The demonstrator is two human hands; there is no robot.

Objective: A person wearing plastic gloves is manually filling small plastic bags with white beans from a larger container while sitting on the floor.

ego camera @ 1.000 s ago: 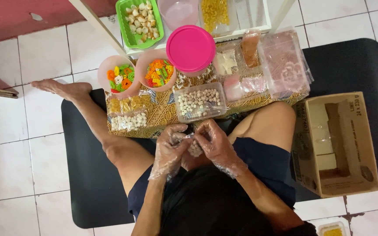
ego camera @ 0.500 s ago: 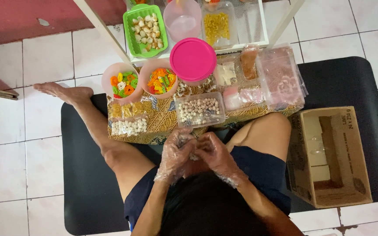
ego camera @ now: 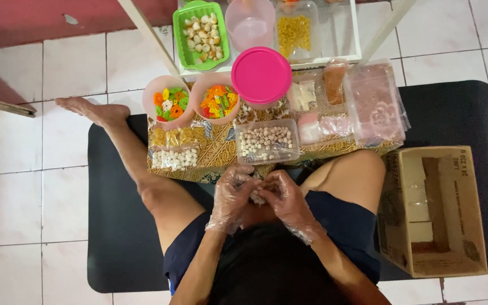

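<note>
Both my hands wear thin clear plastic gloves and meet over my lap. My left hand [ego camera: 231, 197] and my right hand [ego camera: 285, 200] together pinch a small clear bag of pale round snack balls [ego camera: 256, 196], mostly hidden between the fingers. Just beyond them a clear rectangular tub [ego camera: 266, 142] holds more of the same pale balls. It rests on a low board covered with brown patterned cloth [ego camera: 213, 152]. Small filled bags [ego camera: 175, 148] of yellow and white snacks lie at the board's left end.
Two pink cups of coloured crackers [ego camera: 193, 103], a pink-lidded tub [ego camera: 261, 75] and a stack of empty clear bags [ego camera: 374, 104] sit further back. A green basket [ego camera: 201, 35] stands on a white rack. An open cardboard box [ego camera: 439, 212] lies right, on the black mat [ego camera: 114, 226].
My hands have stayed together on the small bag, with the fingers shifting slightly. The view has drifted so everything sits a little lower and to the right.
</note>
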